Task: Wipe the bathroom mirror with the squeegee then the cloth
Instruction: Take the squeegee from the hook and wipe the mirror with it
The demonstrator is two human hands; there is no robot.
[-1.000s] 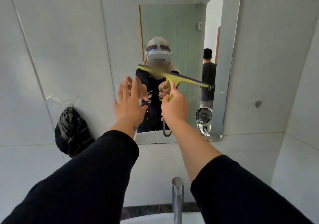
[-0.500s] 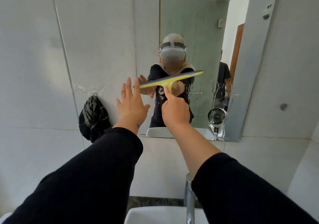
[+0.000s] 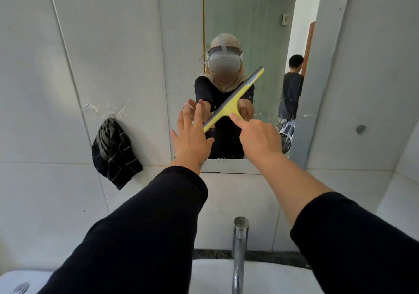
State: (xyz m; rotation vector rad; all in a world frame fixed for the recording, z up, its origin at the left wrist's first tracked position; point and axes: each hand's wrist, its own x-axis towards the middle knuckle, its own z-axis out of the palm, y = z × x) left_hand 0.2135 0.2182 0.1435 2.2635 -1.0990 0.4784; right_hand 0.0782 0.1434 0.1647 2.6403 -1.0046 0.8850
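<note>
A yellow squeegee (image 3: 235, 97) with a grey rubber blade lies slanted against the wall mirror (image 3: 256, 26), its right end raised. My right hand (image 3: 258, 137) is shut on its handle, index finger stretched along the neck. My left hand (image 3: 190, 137) is open with fingers spread, flat at the mirror's lower left, its fingertips close to the blade's low end. A dark checked cloth (image 3: 114, 152) hangs on the tiled wall left of the mirror, apart from both hands.
A chrome tap (image 3: 239, 255) rises from the white basin (image 3: 210, 275) directly below my arms. A drain (image 3: 21, 288) shows at the bottom left. The mirror reflects a person standing in a doorway behind me. Tiled walls close in on both sides.
The squeegee blade has swung from tilting down to the right, through nearly level, to steeply up at the right. My left hand stays flat by the mirror's lower left.
</note>
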